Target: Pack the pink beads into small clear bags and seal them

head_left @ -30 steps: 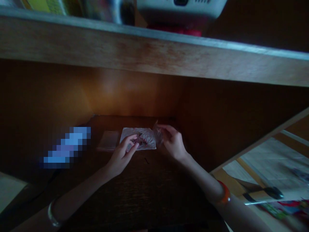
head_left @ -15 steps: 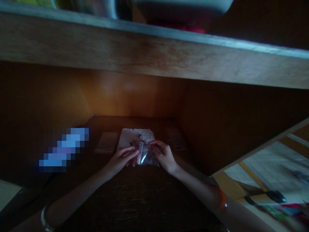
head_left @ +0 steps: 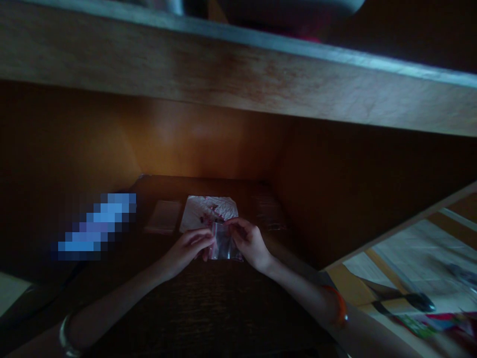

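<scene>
A small clear zip bag (head_left: 224,247) is held between my two hands above the dark wooden surface. My left hand (head_left: 192,247) pinches its left edge. My right hand (head_left: 251,244) grips it near the upper right, with the fingers bent over the edge. Just behind the bag lies a crumpled white sheet (head_left: 197,208) with small dark reddish bits on it. What the bag contains, if anything, I cannot make out.
A stack of flat clear bags (head_left: 163,217) lies left of the sheet, and more clear plastic (head_left: 269,211) lies right. A blurred-out bright screen (head_left: 99,223) leans at the left. A wooden shelf (head_left: 238,82) crosses overhead, and a side panel (head_left: 365,194) bounds the right.
My right hand has shifted slightly left and down along the bag. The bag has tilted a little, and more of the white sheet shows behind it. The view has moved slightly.
</scene>
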The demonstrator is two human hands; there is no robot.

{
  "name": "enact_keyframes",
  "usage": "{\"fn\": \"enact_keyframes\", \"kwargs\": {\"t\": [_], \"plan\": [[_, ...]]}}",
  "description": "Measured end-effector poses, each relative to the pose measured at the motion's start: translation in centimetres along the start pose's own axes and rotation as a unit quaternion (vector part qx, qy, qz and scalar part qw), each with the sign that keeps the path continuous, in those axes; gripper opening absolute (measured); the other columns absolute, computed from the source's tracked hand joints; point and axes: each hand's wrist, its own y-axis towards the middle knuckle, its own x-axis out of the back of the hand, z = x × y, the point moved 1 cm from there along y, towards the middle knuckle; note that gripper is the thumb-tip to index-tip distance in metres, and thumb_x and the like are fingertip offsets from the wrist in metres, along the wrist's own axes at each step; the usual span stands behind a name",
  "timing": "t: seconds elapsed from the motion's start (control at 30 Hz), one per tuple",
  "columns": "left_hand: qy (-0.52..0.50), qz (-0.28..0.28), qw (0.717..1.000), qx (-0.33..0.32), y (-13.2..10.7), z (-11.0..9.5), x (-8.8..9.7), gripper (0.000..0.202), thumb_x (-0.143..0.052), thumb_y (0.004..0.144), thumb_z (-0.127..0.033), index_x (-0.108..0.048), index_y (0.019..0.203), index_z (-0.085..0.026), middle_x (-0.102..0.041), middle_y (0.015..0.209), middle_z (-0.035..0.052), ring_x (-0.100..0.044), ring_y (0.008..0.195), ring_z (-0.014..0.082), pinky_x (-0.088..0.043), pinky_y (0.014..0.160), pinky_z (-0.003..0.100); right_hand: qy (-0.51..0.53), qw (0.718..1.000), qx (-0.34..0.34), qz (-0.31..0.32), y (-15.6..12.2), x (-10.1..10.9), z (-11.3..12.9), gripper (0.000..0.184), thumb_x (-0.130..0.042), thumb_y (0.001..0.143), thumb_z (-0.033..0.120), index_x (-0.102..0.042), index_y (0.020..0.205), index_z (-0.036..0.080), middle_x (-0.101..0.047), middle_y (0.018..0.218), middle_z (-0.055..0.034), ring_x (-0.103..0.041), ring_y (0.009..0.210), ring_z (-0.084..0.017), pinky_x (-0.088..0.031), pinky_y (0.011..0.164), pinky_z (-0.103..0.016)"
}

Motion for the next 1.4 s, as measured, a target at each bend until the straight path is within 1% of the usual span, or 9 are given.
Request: {"fn": "enact_keyframes", "kwargs": {"t": [0.17,0.27,0.4,0.47,0.57,0.77,0.87,1.07,1.4], "plan": [[0.009,0.001,1.0,-0.013,-0.3,0.0,-0.2,0.027,-0.049,0.084,-0.039,-0.055,0.068,-0.017,-0.054,0.063,-0.0014,-0.051,0.06,0.0115,-0.038,0.058,0.024,-0.079,0.996,0.044,-0.017,-0.5,0.3,1.1,0.016,-0.054,0.078,0.017,-0.061,0.093,0.019,-0.061,0.092,-0.0048,-0.059,0.084,-0.016,-0.048,0.077,-0.03],[0.006,-0.001,1.0,-0.015,-0.3,0.1,-0.2,0.028,-0.049,0.084,-0.039,-0.053,0.067,-0.017,-0.054,0.062,-0.0017,-0.051,0.06,0.0114,-0.039,0.06,0.024,-0.125,0.988,0.076,-0.044,-0.7,0.6,2.2,0.007,-0.059,0.077,0.021,-0.06,0.084,0.019,-0.056,0.092,-0.0053,-0.053,0.088,-0.018,-0.045,0.08,-0.033],[-0.001,0.004,1.0,-0.01,-0.2,0.3,-0.2,0.027,-0.053,0.08,-0.039,-0.052,0.067,-0.016,-0.052,0.06,-0.0026,-0.049,0.058,0.0109,-0.039,0.058,0.024,-0.004,0.995,0.029,0.092,-1.0,0.0,2.7,0.024,-0.051,0.085,0.034,-0.054,0.069,0.018,-0.051,0.065,0.0011,-0.048,0.062,-0.011,-0.042,0.061,-0.026],[-0.011,0.016,1.0,-0.015,-0.3,0.3,-0.4,0.024,-0.055,0.079,-0.038,-0.053,0.07,-0.015,-0.052,0.061,-0.0024,-0.05,0.059,0.011,-0.04,0.058,0.024,0.088,0.982,-0.011,0.164,-1.3,-0.5,2.5,0.028,-0.048,0.087,0.038,-0.054,0.07,0.017,-0.05,0.062,0.0023,-0.046,0.057,-0.009,-0.041,0.057,-0.024],[-0.019,0.059,0.998,-0.026,-0.4,0.0,-0.8,0.021,-0.056,0.079,-0.035,-0.057,0.074,-0.015,-0.056,0.065,-0.0009,-0.051,0.061,0.0111,-0.04,0.059,0.024,0.18,0.959,-0.06,0.212,-1.5,-1.0,2.2,0.028,-0.048,0.086,0.041,-0.055,0.075,0.017,-0.054,0.066,0.0018,-0.049,0.058,-0.008,-0.042,0.056,-0.023],[-0.071,0.087,0.994,0.004,-0.4,-0.3,-0.7,0.022,-0.055,0.082,-0.034,-0.063,0.077,-0.014,-0.06,0.065,0.0006,-0.053,0.058,0.0096,-0.037,0.053,0.02,0.189,0.952,-0.058,0.233,-1.4,-0.9,2.6,0.033,-0.045,0.089,0.041,-0.057,0.073,0.015,-0.058,0.064,0.0008,-0.047,0.054,-0.006,-0.04,0.052,-0.02],[-0.138,0.113,0.983,0.038,-0.1,0.3,-0.5,0.025,-0.054,0.082,-0.033,-0.064,0.073,-0.012,-0.061,0.061,0.0019,-0.051,0.052,0.0086,-0.03,0.045,0.019,0.232,0.933,-0.105,0.256,-1.3,-1.0,2.4,0.035,-0.045,0.088,0.044,-0.055,0.072,0.015,-0.055,0.059,0.0025,-0.046,0.047,-0.005,-0.037,0.044,-0.017],[-0.288,0.155,0.944,0.046,-0.1,1.0,-0.5,0.022,-0.053,0.081,-0.026,-0.065,0.071,-0.01,-0.064,0.07,0.0065,-0.062,0.063,0.0156,-0.043,0.059,0.026,0.333,0.884,-0.173,0.28,-1.4,-1.2,2.2,0.031,-0.053,0.084,0.043,-0.055,0.075,0.014,-0.054,0.06,0.0019,-0.055,0.05,-0.008,-0.041,0.042,-0.017],[-0.315,0.163,0.933,0.059,-0.2,1.1,-0.5,0.026,-0.05,0.079,-0.035,-0.058,0.069,-0.012,-0.063,0.066,0.0069,-0.061,0.06,0.0166,-0.046,0.057,0.027,0.404,0.838,-0.191,0.313,-1.2,-0.6,2.4,0.022,-0.057,0.082,0.035,-0.056,0.076,0.014,-0.061,0.066,-0.0007,-0.061,0.057,-0.009,-0.045,0.049,-0.019]]}}
